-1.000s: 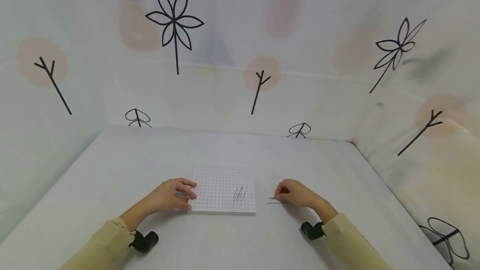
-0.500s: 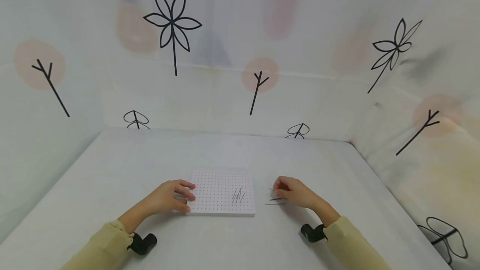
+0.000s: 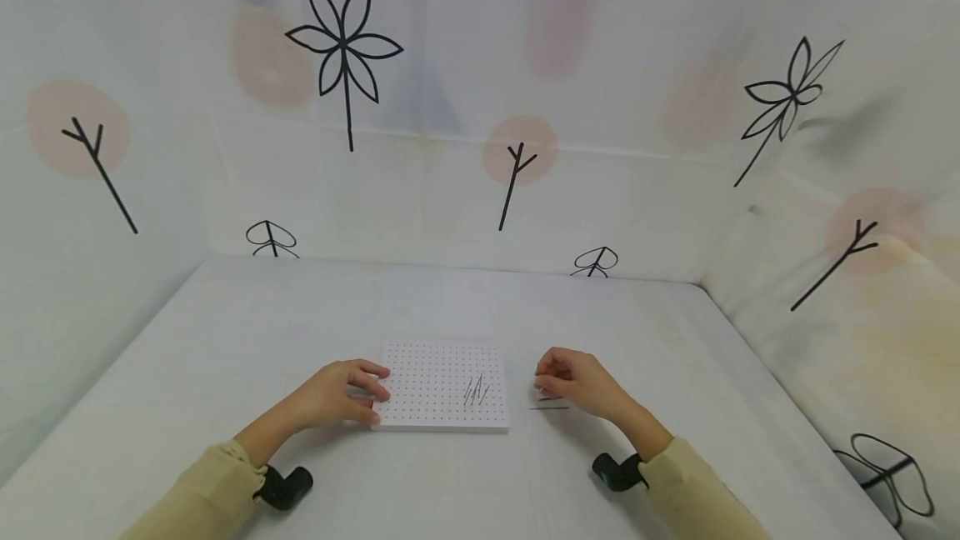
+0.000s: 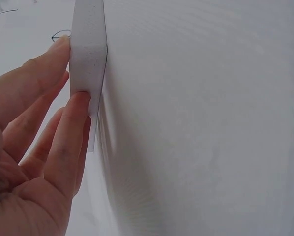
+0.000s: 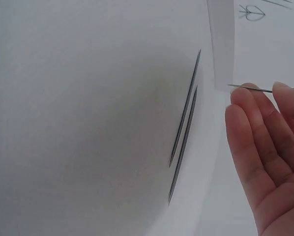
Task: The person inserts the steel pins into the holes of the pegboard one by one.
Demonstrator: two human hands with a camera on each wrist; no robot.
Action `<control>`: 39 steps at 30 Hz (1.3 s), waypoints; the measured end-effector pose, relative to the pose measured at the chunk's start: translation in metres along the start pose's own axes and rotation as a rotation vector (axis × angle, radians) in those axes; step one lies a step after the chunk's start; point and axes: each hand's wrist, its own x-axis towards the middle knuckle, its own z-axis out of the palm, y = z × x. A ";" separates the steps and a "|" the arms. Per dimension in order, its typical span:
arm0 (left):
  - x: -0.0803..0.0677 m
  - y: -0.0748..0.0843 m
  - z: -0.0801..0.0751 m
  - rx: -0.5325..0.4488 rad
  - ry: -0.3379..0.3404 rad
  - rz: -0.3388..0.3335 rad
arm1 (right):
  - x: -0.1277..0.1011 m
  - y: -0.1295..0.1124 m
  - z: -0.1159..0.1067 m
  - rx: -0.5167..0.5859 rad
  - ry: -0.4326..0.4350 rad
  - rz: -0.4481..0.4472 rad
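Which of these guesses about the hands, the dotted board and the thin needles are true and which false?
1. The left hand touches the dotted board at its edge. True.
2. The right hand holds a needle. True.
3. No needles stand in the board. False: a few needles stick up from it.
4. Two loose needles lie on the table. True.
5. The right hand rests on the board. False: it is beside it, apart.

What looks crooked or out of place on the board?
The needles in the board lean rather than stand upright, all bunched near its right edge. Two more needles lie loose on the table. Nothing looks broken.
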 end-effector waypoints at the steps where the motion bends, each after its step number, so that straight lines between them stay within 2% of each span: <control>1: 0.000 0.000 0.000 -0.001 0.000 0.002 | 0.000 -0.001 0.001 0.007 0.007 -0.006; 8: 0.000 0.000 -0.001 -0.022 -0.010 0.004 | 0.000 -0.011 0.007 0.017 0.044 -0.020; 15: 0.000 0.000 -0.001 0.014 -0.001 0.007 | -0.001 -0.024 0.014 0.012 0.064 -0.024; 25: 0.000 -0.001 0.000 0.008 -0.004 0.002 | 0.001 -0.027 0.021 0.006 0.049 -0.112; 30: 0.001 -0.004 0.000 0.012 -0.005 0.011 | 0.002 -0.031 0.026 0.027 0.041 -0.105; 37: 0.001 -0.003 -0.001 0.034 0.001 0.001 | -0.006 -0.069 0.028 0.012 0.033 -0.121; 39: 0.001 -0.002 -0.001 0.037 0.002 -0.002 | -0.006 -0.072 0.028 0.024 0.021 -0.134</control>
